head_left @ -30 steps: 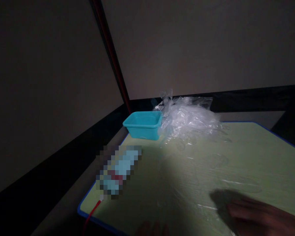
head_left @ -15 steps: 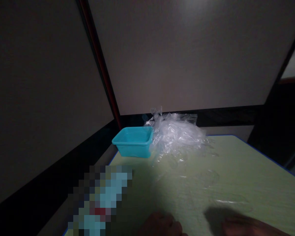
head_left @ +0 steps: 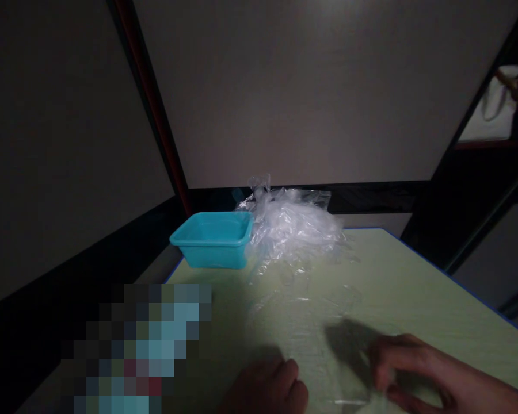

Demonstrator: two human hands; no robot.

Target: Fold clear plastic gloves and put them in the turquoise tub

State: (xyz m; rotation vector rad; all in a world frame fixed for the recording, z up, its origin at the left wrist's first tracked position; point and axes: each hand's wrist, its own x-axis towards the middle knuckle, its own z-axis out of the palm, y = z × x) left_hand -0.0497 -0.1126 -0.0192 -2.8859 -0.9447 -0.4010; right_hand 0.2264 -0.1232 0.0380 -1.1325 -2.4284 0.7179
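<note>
My left hand (head_left: 267,386) is at the bottom centre, its fingers curled over the near end of a clear plastic sheet (head_left: 300,322) that lies on the table; what it grips, if anything, is hidden. To the right, my right hand (head_left: 408,368) is bent above the tabletop beside the sheet's near right edge. Its thumb and forefinger are close to the thin film, and I cannot make out whether they pinch it. A heap of crumpled clear plastic bags (head_left: 297,221) lies at the far side of the table.
A turquoise plastic basin (head_left: 216,241) stands at the far left, touching the plastic heap. The pale green table (head_left: 414,287) has a blue edge. A blurred-out light blue item (head_left: 168,333) lies at the left edge. Grey wall panels rise behind.
My right hand has come further into view, moving up and left over the table. My left hand shows more, with its fingers still curled. The whole view has shifted slightly to the right.
</note>
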